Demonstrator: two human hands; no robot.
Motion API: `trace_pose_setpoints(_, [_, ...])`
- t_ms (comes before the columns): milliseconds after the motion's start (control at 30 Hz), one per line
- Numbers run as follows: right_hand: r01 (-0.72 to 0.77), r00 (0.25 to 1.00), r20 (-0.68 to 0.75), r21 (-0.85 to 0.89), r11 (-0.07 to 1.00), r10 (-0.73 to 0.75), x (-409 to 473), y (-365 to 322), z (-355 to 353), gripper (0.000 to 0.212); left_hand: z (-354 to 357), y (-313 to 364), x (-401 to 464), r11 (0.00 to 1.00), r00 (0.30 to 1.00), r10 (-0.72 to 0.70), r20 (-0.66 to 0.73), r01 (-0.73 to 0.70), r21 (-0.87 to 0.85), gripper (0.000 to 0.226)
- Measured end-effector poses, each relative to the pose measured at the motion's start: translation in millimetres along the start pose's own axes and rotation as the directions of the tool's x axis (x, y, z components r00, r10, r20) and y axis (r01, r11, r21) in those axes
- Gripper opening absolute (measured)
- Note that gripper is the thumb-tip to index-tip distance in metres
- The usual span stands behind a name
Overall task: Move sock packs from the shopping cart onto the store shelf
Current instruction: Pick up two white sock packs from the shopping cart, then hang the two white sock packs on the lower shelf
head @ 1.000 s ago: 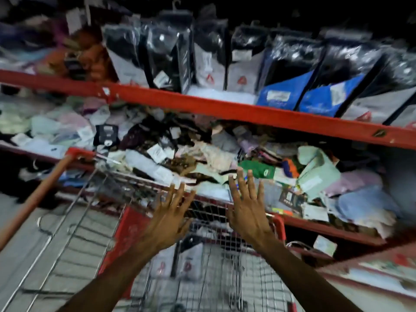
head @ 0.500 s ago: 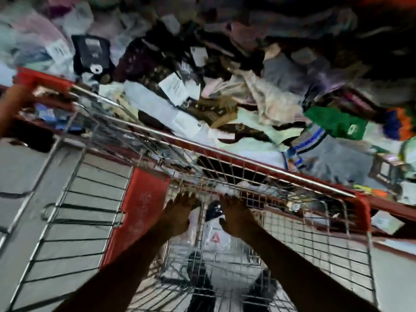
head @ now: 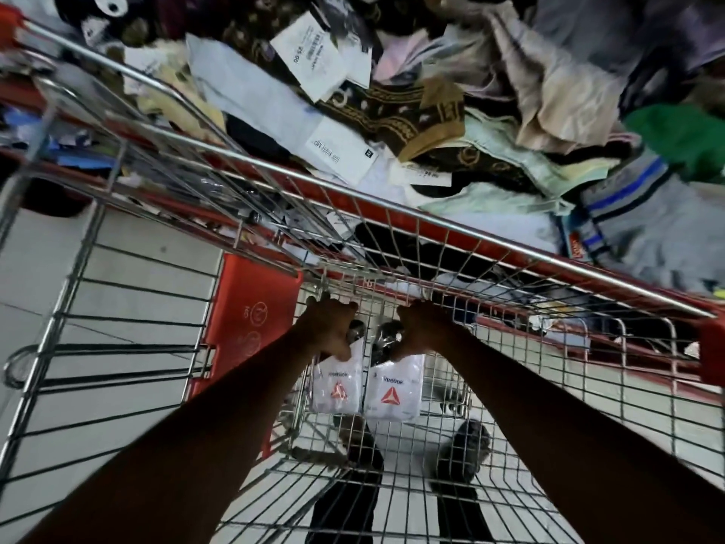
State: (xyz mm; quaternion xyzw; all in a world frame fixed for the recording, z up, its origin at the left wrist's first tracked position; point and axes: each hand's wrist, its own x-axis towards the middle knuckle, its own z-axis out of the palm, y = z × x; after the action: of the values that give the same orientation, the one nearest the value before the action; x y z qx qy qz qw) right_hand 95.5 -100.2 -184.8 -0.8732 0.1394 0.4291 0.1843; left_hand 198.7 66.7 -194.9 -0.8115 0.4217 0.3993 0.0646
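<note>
Both my arms reach down into the shopping cart (head: 463, 229), whose wire basket fills the lower half of what I see. My left hand (head: 327, 331) is curled tight around the dark top of the left sock pack (head: 336, 388), the fingers (head: 345, 310) wrapped over it and the thumb pressed against its white front. My right hand (head: 421, 327) is closed the same way on the top of the right sock pack (head: 394, 392). The two packs hang side by side from my grips, touching or very nearly so, each white with a red triangle logo and the word Reebok printed above it. They sit inside the basket near its far wire wall, at about 12 o'clock from my elbows.

At 9 o'clock from my left hand stands the cart's red plastic panel (head: 251, 320). Through the wire floor of the basket I can see my two dark shoes on the pale tiled floor (head: 129, 355), at 6 o'clock from the packs.

Beyond the cart's far rim, from 10 to 2 o'clock, the store shelf (head: 392, 208) is heaped with loose socks and clothing: a brown patterned pair (head: 412, 111), white paper price tags (head: 310, 53), a green piece (head: 682, 135) at 2 o'clock and a grey sock with blue stripes (head: 643, 214) below it.
</note>
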Motion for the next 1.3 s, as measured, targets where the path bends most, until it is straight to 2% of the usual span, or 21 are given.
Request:
trace_pose_setpoints(100, [-0.004,1.000,-0.006,-0.049,0.999,0.003,-8,-3,0,0.072,1,1,-5,0.997,1.000,0.025,0.019,-0.026,0.071,0.063])
trace_pose_setpoints(200, [-0.004,0.999,-0.042,0.009,1.000,0.004,-20,-7,6,0.084,-1,4,-15,0.988,0.996,0.083,0.020,-0.085,0.127,0.055])
trace_pose_setpoints(300, [-0.016,1.000,-0.023,0.149,0.989,0.020,-35,-11,13,0.093,4,9,-24,0.979,0.985,0.168,0.050,-0.173,0.105,0.054])
trace_pose_setpoints(433, [0.011,0.998,-0.062,0.242,0.970,0.004,-56,-12,19,0.095,17,15,-30,0.976,0.961,0.210,0.178,-0.197,-0.091,0.058])
trace_pose_setpoints(533, [0.059,0.992,-0.123,0.265,0.962,-0.027,-70,-11,25,0.097,19,20,-41,0.980,0.952,0.195,0.237,-0.184,-0.070,0.054])
trace_pose_setpoints(633, [0.082,0.981,-0.193,0.285,0.955,-0.026,-87,-8,25,0.098,15,27,-56,0.978,0.953,0.194,0.231,-0.208,0.035,0.056])
trace_pose_setpoints(700, [0.088,0.969,-0.248,0.301,0.950,-0.011,-103,-6,18,0.098,7,33,-68,0.970,0.963,0.209,0.171,-0.227,0.093,0.064])
trace_pose_setpoints(800, [0.093,0.945,-0.327,0.276,0.957,0.002,-127,-3,1,0.095,-9,39,-89,0.965,0.969,0.245,0.023,-0.247,0.086,0.068])
trace_pose_setpoints(900, [0.107,0.916,-0.402,0.205,0.973,-0.016,-158,-2,-28,0.084,-38,48,-123,0.975,0.959,0.205,-0.193,-0.184,0.123,0.064])
trace_pose_setpoints(1000, [0.115,0.871,-0.489,0.132,0.984,-0.037,-202,0,-69,0.079,-85,66,-164,0.960,0.891,0.225,-0.395,-0.134,0.245,0.058])
trace_pose_setpoints(1100, [0.119,0.805,-0.591,0.071,0.990,-0.055,-254,2,-115,0.072,-142,88,-206,0.937,0.803,0.242,-0.545,-0.047,0.347,0.065])
trace_pose_setpoints(1300, [0.141,0.652,-0.753,0.009,0.990,-0.086,-354,7,-208,0.057,-250,129,-288,0.915,0.689,0.234,-0.686,0.084,0.395,0.082])
